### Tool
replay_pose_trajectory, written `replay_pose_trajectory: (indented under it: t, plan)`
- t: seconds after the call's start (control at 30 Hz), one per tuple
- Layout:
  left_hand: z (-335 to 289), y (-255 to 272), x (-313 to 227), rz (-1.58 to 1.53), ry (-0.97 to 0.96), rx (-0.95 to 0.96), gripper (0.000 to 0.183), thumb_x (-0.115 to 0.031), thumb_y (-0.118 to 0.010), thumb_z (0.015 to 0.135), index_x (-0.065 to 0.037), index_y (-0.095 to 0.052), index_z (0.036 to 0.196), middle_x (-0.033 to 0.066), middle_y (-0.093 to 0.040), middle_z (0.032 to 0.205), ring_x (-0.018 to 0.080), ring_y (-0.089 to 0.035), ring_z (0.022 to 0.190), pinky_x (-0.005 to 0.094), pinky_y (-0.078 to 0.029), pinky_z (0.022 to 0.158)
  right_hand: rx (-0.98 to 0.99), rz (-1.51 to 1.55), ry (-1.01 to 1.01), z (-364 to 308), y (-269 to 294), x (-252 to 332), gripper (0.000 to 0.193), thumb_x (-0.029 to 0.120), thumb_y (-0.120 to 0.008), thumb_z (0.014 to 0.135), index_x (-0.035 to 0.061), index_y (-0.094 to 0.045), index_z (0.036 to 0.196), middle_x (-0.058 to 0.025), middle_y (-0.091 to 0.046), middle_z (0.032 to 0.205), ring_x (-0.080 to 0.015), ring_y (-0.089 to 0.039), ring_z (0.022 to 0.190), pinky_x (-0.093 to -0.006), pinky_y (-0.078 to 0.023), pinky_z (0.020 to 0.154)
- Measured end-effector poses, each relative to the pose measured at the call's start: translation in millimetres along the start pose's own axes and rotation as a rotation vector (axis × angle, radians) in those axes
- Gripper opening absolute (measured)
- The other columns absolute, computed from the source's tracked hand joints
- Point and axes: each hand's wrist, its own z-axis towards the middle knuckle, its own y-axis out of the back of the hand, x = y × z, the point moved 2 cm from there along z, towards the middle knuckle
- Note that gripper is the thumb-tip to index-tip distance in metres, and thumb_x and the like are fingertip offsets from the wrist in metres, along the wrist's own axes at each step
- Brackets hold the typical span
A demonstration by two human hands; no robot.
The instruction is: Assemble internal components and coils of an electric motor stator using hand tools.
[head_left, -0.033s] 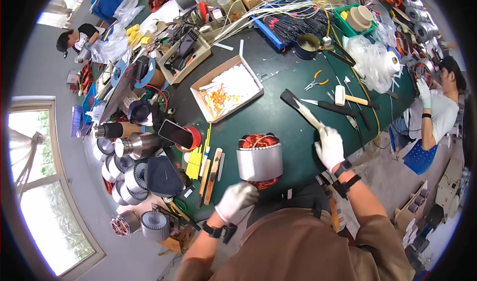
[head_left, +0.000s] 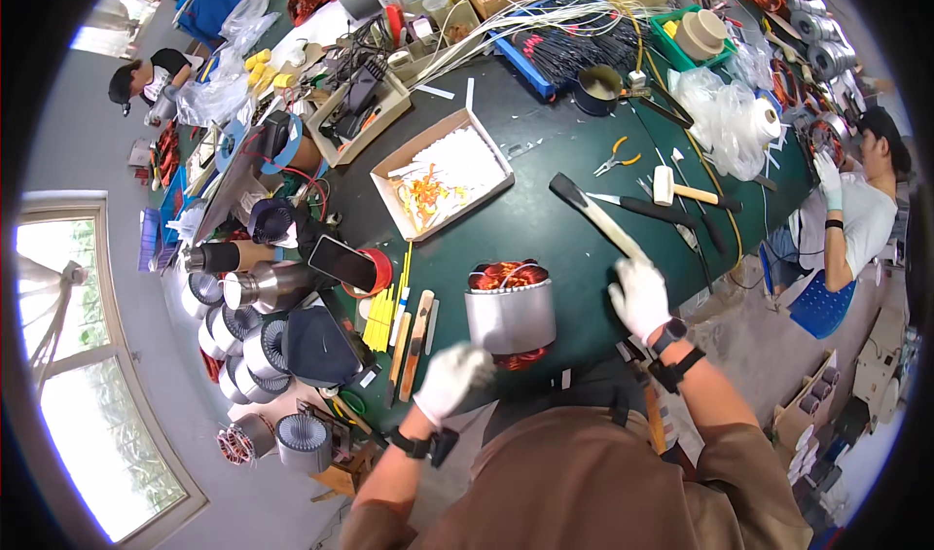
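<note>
A silver stator [head_left: 510,319] with red-orange copper windings [head_left: 508,276] stands upright on the green table in front of me. My left hand [head_left: 455,380], in a white glove, is left of its lower end, apart from it; its fingers are smeared by motion. My right hand [head_left: 642,302], also white-gloved, has its fingers apart at the near end of a pale wooden-handled tool with a flat dark end [head_left: 608,227]. That tool lies on the table, and the hand seems not to grip it.
Right of the tool lie a black-handled knife [head_left: 657,210], a white-headed mallet [head_left: 664,188] and orange-handled pliers [head_left: 615,159]. A cardboard box [head_left: 391,182] holds white and orange pieces. Wooden sticks [head_left: 418,341], a phone [head_left: 341,261] and several stators [head_left: 265,348] are at left. A co-worker [head_left: 861,200] sits right.
My left hand has moved left, away from the stator's lower end. My right hand has drawn back slightly toward me and let go of the wooden-handled tool.
</note>
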Motion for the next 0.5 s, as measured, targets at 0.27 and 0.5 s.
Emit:
replay_pose_trajectory:
  t: [0.27, 0.5]
  plan:
    - [136.8, 13.0, -87.6, 0.573, -0.492, 0.091, 0.039, -0.031, -0.056, 0.102, 0.0, -0.067, 0.123, 0.0193, -0.069, 0.115, 0.0354, -0.067, 0.111, 0.0392, -0.051, 0.099, 0.723, 1.158, -0.458, -109.2, -69.2, 66.7, 0.029, 0.019, -0.062, 0.098, -0.0035, -0.071, 0.113, -0.0128, -0.075, 0.101, -0.0219, -0.072, 0.09, -0.0371, -0.059, 0.079]
    - [111.6, -10.6, -53.9, 0.481, -0.529, -0.21, 0.034, -0.031, -0.055, 0.102, -0.001, -0.07, 0.101, 0.0197, -0.067, 0.096, 0.0397, -0.065, 0.093, 0.0442, -0.051, 0.084, 0.477, 1.894, -0.739, -113.5, -61.9, 47.6, 0.044, 0.03, -0.057, 0.105, 0.002, -0.056, 0.139, -0.0121, -0.064, 0.135, -0.0232, -0.065, 0.113, -0.0365, -0.052, 0.095]
